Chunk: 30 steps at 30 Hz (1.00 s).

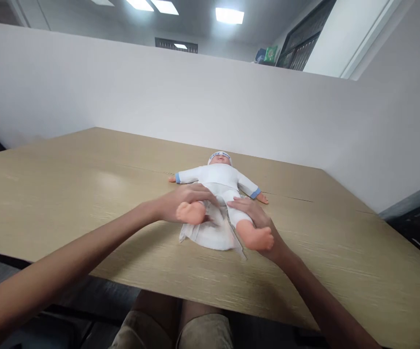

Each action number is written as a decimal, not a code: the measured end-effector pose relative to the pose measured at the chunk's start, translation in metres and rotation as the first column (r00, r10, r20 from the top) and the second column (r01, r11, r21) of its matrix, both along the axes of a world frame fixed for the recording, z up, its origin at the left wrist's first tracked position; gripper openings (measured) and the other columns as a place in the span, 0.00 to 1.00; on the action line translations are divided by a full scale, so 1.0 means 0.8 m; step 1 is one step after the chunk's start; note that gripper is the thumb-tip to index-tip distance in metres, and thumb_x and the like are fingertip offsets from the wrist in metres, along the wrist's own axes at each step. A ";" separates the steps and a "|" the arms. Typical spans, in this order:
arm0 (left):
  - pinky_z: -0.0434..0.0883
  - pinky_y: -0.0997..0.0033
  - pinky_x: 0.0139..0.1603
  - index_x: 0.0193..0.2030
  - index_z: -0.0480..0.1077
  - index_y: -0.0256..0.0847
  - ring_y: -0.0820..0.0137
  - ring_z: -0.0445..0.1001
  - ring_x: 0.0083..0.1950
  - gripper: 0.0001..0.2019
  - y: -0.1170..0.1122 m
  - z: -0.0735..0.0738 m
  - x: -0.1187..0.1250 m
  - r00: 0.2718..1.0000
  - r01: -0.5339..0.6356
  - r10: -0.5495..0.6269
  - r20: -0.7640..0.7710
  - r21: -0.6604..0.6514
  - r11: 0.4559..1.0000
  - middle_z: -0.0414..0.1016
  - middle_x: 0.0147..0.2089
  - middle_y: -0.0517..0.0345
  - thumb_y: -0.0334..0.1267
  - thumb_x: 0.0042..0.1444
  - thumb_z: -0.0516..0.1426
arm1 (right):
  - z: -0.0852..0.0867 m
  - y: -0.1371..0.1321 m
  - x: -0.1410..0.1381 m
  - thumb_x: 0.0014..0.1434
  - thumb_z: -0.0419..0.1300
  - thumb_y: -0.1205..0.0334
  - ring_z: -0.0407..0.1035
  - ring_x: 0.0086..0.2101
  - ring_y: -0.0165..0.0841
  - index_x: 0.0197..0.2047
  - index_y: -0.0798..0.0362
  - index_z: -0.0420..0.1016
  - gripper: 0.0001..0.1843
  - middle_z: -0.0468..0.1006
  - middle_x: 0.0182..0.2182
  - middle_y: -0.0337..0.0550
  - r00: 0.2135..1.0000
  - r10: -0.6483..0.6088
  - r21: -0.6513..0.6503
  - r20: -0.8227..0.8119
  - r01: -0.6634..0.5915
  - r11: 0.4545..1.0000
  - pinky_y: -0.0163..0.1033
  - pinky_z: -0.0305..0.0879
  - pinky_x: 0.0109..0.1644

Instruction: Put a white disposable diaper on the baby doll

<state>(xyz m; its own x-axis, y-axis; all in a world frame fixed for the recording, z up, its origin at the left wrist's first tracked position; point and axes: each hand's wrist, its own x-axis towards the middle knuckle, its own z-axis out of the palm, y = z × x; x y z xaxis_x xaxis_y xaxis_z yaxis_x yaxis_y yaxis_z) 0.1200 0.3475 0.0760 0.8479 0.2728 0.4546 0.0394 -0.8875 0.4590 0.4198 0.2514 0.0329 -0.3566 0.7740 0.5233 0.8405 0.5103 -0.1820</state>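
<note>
Shorts point(206, 333) and bare thighs showed nearest, under the near edge of a wooden table point(86, 203). Just in from that edge, near the middle, a white diaper point(213, 238) lay spread on the wood between a doll's legs, its near end loose and creased.

The doll point(219, 175) lay on its back, feet near and head far, with both bare feet poking out of its white suit point(215, 186). The right hand point(253, 213) was curled around the leg on the right, its fingers over the white cloth and the foot jutting in front of its wrist. The left hand point(186, 199) reached over the leg on the left, fingers together; the foot hid part of it, so how firmly it gripped, I could not tell.

Farther on, the suit held the doll's trunk and arms, with blue cuffs at both wrists and the arms stretched to left and right. A lettered white cap point(220, 154) enclosed the top of its head. Beyond the table rose a pale partition point(195, 97); past it, to the right, stood a green pack point(270, 54), contents unclear, beneath lit ceiling panels point(229, 16).
</note>
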 end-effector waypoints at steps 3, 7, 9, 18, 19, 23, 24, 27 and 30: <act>0.72 0.49 0.72 0.60 0.79 0.44 0.53 0.77 0.69 0.16 0.004 -0.025 -0.040 0.998 0.009 -0.005 -0.057 0.070 0.998 0.83 0.62 0.47 0.41 0.68 0.65 | -0.019 0.000 0.021 0.73 0.51 0.69 0.72 0.68 0.41 0.61 0.43 0.84 0.24 0.83 0.63 0.43 0.983 0.168 -0.029 0.070 -0.166 0.986 0.55 0.70 0.74; 0.65 0.42 0.79 0.71 0.72 0.46 0.49 0.65 0.80 0.29 -0.003 -0.060 -0.069 0.988 0.020 -0.007 -0.152 0.085 0.996 0.76 0.72 0.45 0.33 0.63 0.64 | -0.049 0.001 0.036 0.70 0.48 0.77 0.68 0.71 0.40 0.59 0.44 0.85 0.30 0.82 0.64 0.46 0.958 0.224 -0.008 0.180 -0.226 0.974 0.59 0.68 0.74; 0.62 0.41 0.81 0.76 0.67 0.46 0.50 0.60 0.83 0.35 -0.007 -0.073 -0.073 0.981 0.017 0.002 -0.196 0.099 0.995 0.72 0.76 0.46 0.28 0.61 0.62 | -0.055 0.001 0.038 0.70 0.47 0.78 0.67 0.72 0.40 0.59 0.45 0.84 0.31 0.82 0.65 0.46 0.950 0.232 -0.006 0.207 -0.236 0.972 0.58 0.68 0.74; 0.61 0.49 0.82 0.77 0.67 0.48 0.57 0.54 0.85 0.37 -0.015 -0.061 -0.066 0.955 0.001 0.000 -0.297 0.003 1.000 0.69 0.78 0.52 0.19 0.64 0.51 | -0.017 -0.016 0.026 0.73 0.47 0.72 0.71 0.69 0.40 0.62 0.44 0.83 0.28 0.82 0.64 0.46 0.974 0.195 -0.185 0.116 -0.172 0.968 0.67 0.49 0.82; 0.62 0.50 0.81 0.76 0.67 0.49 0.57 0.56 0.85 0.35 -0.019 -0.057 -0.065 0.955 -0.020 0.013 -0.297 -0.020 1.000 0.70 0.78 0.52 0.21 0.66 0.51 | -0.014 -0.023 0.018 0.75 0.50 0.67 0.71 0.69 0.42 0.64 0.45 0.81 0.24 0.81 0.64 0.48 0.978 0.166 -0.191 0.128 -0.140 0.972 0.70 0.43 0.82; 0.67 0.48 0.76 0.67 0.72 0.44 0.49 0.63 0.80 0.19 -0.042 -0.051 -0.052 0.937 -0.154 0.148 -0.317 0.003 0.988 0.75 0.72 0.47 0.41 0.72 0.59 | -0.022 -0.047 -0.018 0.70 0.65 0.40 0.65 0.71 0.53 0.72 0.48 0.74 0.34 0.77 0.68 0.56 0.977 0.067 -0.150 0.203 -0.037 0.988 0.74 0.41 0.82; 0.68 0.46 0.75 0.64 0.72 0.43 0.45 0.65 0.77 0.21 -0.047 -0.054 -0.046 0.925 -0.199 0.202 -0.322 0.042 0.979 0.75 0.70 0.44 0.47 0.70 0.63 | -0.028 -0.051 -0.024 0.68 0.66 0.40 0.64 0.72 0.54 0.72 0.49 0.74 0.36 0.76 0.68 0.57 0.974 0.046 -0.128 0.222 -0.017 0.992 0.74 0.44 0.81; 0.69 0.43 0.70 0.57 0.72 0.40 0.42 0.68 0.72 0.21 -0.059 -0.070 -0.030 0.886 -0.308 0.347 -0.308 0.171 0.936 0.74 0.69 0.40 0.48 0.63 0.68 | -0.046 -0.052 -0.034 0.71 0.61 0.58 0.66 0.71 0.53 0.69 0.51 0.77 0.26 0.77 0.67 0.57 0.970 -0.015 -0.061 0.242 0.031 0.998 0.70 0.51 0.80; 0.69 0.45 0.67 0.51 0.71 0.41 0.46 0.69 0.69 0.09 -0.060 -0.078 -0.018 0.865 -0.366 0.418 -0.279 0.219 0.904 0.77 0.63 0.44 0.36 0.66 0.61 | -0.049 -0.043 -0.033 0.70 0.53 0.71 0.71 0.67 0.49 0.62 0.50 0.81 0.24 0.81 0.61 0.54 0.983 -0.037 -0.018 0.181 0.041 0.999 0.65 0.59 0.76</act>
<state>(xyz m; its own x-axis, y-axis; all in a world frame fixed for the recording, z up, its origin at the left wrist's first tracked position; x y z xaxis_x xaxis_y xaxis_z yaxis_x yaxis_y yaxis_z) 0.1055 0.2997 0.0135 0.7898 0.5611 0.2478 0.5169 -0.8263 0.2236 0.3932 0.2172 -0.0066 -0.4129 0.7995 0.4362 0.8798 0.4740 -0.0360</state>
